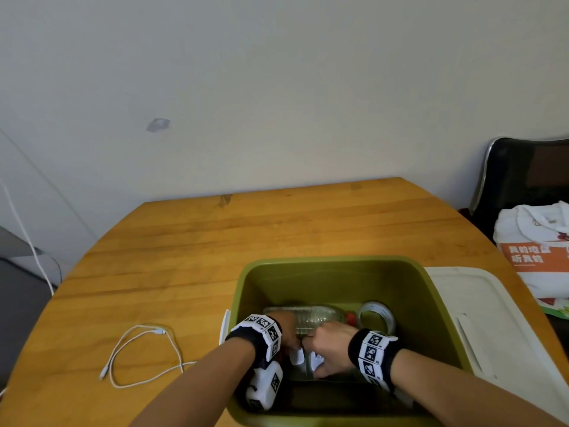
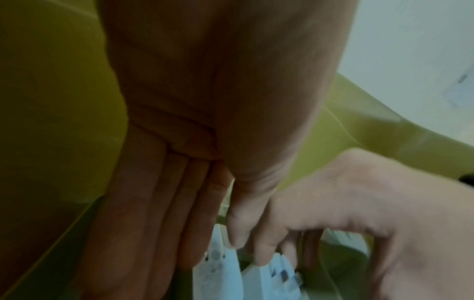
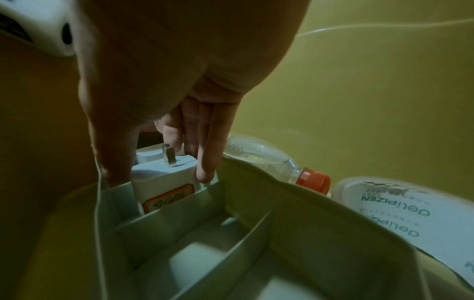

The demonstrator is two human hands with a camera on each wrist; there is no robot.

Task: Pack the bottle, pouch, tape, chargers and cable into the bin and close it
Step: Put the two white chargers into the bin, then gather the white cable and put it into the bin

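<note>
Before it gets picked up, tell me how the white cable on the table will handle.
The white cable lies in loose loops on the wooden table, so it is probably floppy and will dangle. It looks thin, so likely light. Its free connector ends may trail or snag on the green bin rim unless it is bunched up first.

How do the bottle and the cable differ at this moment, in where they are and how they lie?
The bottle lies on its side inside the green bin; the cable lies outside it, on the wooden table. The bottle is a rigid, clear body with a red cap; the cable is a thin white cord in a loose loop. The bottle sits beside the tape; the cable lies alone. Neither is gripped by a hand.
</note>
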